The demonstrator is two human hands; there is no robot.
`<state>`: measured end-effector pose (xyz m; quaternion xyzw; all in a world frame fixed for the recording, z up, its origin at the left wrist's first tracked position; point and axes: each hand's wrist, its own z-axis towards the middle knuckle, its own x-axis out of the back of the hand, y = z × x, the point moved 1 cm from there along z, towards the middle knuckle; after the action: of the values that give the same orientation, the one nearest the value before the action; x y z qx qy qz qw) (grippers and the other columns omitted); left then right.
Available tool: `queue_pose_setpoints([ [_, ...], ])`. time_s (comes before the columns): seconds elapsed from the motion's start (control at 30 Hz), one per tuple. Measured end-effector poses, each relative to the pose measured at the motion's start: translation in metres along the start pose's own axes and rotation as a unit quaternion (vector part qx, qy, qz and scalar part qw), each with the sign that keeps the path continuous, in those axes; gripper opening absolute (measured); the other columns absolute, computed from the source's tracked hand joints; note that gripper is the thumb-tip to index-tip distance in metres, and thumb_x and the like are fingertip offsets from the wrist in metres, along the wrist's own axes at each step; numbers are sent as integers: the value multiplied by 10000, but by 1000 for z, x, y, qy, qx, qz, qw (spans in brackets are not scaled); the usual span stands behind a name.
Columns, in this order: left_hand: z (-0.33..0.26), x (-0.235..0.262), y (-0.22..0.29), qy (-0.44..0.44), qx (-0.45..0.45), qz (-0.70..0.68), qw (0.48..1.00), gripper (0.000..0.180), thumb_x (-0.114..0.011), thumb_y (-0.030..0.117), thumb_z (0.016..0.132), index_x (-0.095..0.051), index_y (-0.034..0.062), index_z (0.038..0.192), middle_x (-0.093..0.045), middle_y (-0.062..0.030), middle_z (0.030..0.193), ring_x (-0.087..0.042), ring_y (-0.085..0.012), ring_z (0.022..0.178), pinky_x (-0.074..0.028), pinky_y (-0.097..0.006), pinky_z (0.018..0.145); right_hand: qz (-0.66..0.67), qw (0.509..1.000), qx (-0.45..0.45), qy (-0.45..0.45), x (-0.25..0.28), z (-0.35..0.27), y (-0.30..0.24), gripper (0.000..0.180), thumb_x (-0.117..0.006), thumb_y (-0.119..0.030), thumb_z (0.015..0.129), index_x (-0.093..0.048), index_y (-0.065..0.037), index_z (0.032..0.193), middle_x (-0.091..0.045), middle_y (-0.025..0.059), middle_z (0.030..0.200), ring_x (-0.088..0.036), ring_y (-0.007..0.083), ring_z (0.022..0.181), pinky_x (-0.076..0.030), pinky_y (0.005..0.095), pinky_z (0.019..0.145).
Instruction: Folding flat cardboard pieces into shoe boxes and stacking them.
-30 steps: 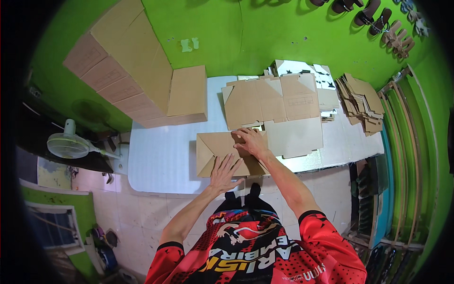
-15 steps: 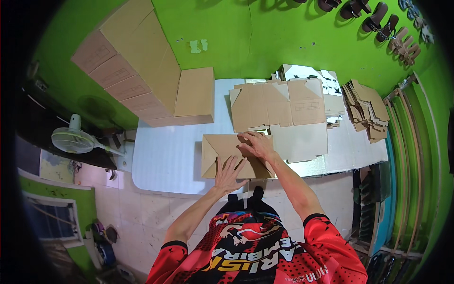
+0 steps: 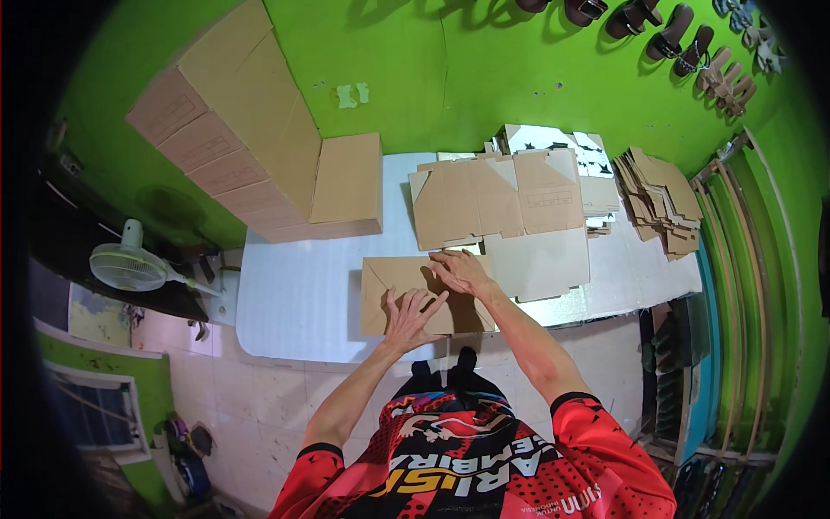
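A brown cardboard box [image 3: 376, 298] sits at the front edge of the white table, and diagonal fold lines show on its top. My left hand [image 3: 410, 317] rests on the near part of that top, fingers spread. Further back and to the right, my right hand [image 3: 458, 272] lies on the same box near its far edge, fingers stretched and slightly bent. Neither hand grips anything. Just behind the box lies a flat unfolded cardboard sheet [image 3: 471, 203] with cut tabs and pale corners.
Stacked closed boxes [image 3: 251, 130] rise at the table's left rear, with a single box [image 3: 347, 183] beside them. Folded cardboard [image 3: 661, 208] is piled at the far right. A white fan [image 3: 130, 264] stands left of the table [image 3: 294, 298]. Sandals [image 3: 670, 35] hang on the green wall.
The view has shifted slightly, so the whole scene sits a little lower and to the left. My left hand's fingers are more bent on the box top; the right hand stays near its far edge.
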<state>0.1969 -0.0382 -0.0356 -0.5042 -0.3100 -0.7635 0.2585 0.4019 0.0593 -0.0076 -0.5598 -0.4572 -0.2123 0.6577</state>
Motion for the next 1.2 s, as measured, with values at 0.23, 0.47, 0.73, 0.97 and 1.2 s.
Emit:
queue_pose_setpoints([
  [0.23,8,30,0,-38,45,-68,996,1130,-784,732,709,-383,208,1627,-279,-166,1689,-189,-341,1594,7,-758,1198,-80,994,-76,-2,8,-17,13,657,-366,-573,1084,-453,-153,1581,-363,131,1678,-317,335,1559,-165,637,1257],
  [0.47,8,26,-89,63,505,-283,813,894,-489,647,1023,-286,41,1648,-217,-207,1725,-174,-349,1607,-90,-629,1263,134,922,-319,172,11,-69,47,957,-332,-756,1012,-236,-56,1658,-378,387,1573,-409,554,1433,-373,563,1168],
  [0.73,-3,10,-117,-46,503,-440,743,798,-373,650,1062,-473,32,1557,-523,-193,1555,-449,-309,1471,-343,-394,1203,186,914,-359,25,18,-72,24,1049,-345,-808,966,-264,-10,1641,-548,357,1451,-504,503,1383,-396,480,1171],
  [0.97,-2,44,-105,-26,482,-494,724,828,-406,677,1047,-467,30,1560,-507,-180,1572,-464,-324,1454,-340,-405,1203,261,906,-323,81,19,-83,33,1024,-454,-778,957,-304,-26,1636,-590,321,1433,-555,447,1367,-427,458,1142],
  [1.2,-18,134,-88,25,493,-473,730,843,-486,692,1014,-648,-56,1369,-670,-198,1352,-539,-269,1340,-332,-395,1184,401,821,-352,203,96,-129,-34,706,-504,-667,1031,-541,-17,755,-533,40,702,-578,140,741,-531,330,747],
])
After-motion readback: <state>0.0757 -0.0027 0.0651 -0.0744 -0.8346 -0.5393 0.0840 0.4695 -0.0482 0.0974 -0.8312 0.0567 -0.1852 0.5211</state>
